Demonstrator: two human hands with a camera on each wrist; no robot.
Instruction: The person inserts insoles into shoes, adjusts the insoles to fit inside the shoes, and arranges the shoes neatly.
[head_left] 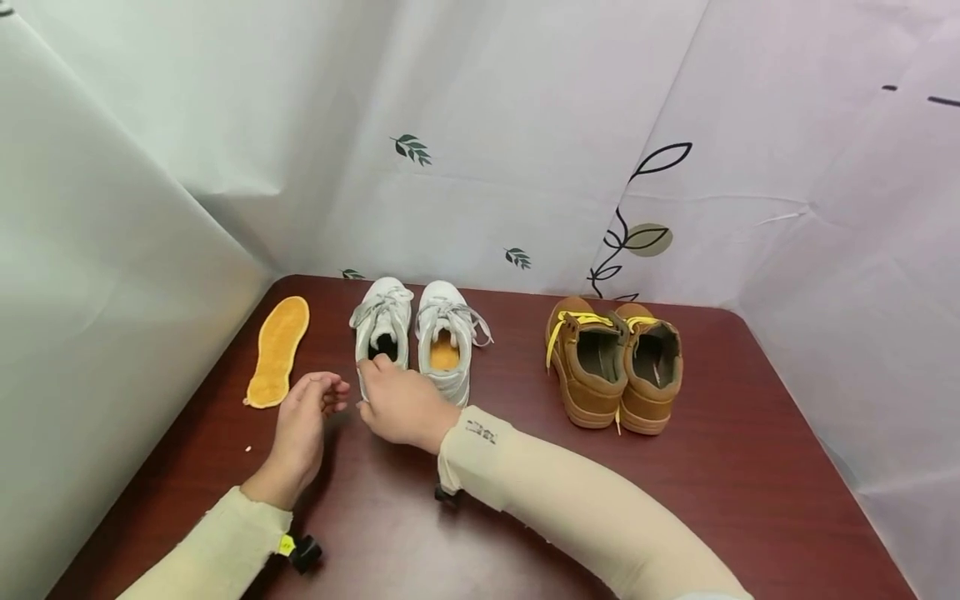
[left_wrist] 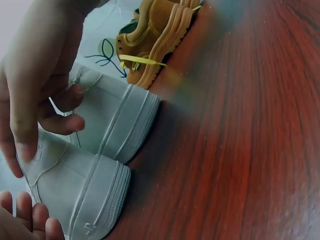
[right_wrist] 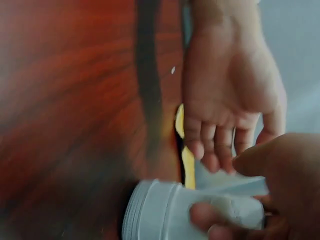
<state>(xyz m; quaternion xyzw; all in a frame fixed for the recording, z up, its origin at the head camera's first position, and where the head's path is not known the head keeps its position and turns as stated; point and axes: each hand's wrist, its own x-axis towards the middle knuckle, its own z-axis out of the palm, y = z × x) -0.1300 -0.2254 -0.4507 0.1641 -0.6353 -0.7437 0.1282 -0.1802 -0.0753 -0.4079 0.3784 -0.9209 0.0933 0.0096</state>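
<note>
A pair of white lace-up sneakers stands near the table's back edge. At the heel of the left sneaker (head_left: 381, 321) is my right hand (head_left: 405, 404), fingers loosely bent around the collar; in the right wrist view its thumb stands apart from the shoe. The right sneaker (head_left: 443, 333) has an orange-yellow insole (head_left: 444, 353) inside, while the left one looks dark within. My left hand (head_left: 303, 425) hovers left of the heels, fingers relaxed and holding nothing. A loose orange-yellow insole (head_left: 279, 350) lies flat beyond it, at the table's left side.
Brown shoes (head_left: 588, 371) with yellow laces stand side by side on the right half of the dark red table (head_left: 720, 467). A small white speck (head_left: 248, 448) lies near the left edge. Pale curtains (head_left: 487, 183) with leaf prints enclose the back and sides.
</note>
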